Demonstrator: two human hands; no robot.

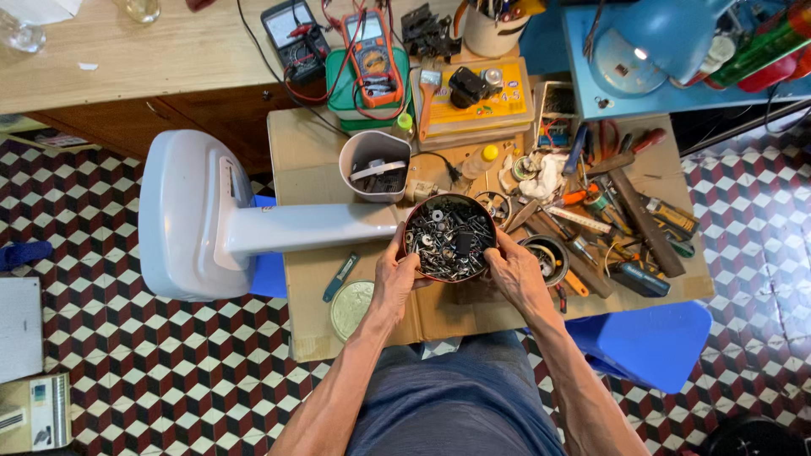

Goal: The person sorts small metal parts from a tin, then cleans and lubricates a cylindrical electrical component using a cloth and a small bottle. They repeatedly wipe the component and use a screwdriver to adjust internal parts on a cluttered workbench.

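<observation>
- Two hands wrapped around one round tin, full of screws, nuts and small metal bits.
- Left hand curled tight on the tin's left side, thumb up on the rim.
- Right hand curled tight on the tin's right side, fingers on the rim.
- Tin held just above the middle of the cardboard sheet, close to the body.
- Just left of the tin, the end of a long grey plastic arm, joined to a big grey base hanging past the sheet's left edge.
- Right behind the tin, a grey cup with small parts inside.
- Near the left hand, toward the front left corner, a round silver lid and a small dark knife.
- Just right of the right hand, a smaller dark round tin.
- Along the right side of the sheet, a messy pile of tools.
- At the back edge, an orange meter on a green box.
</observation>
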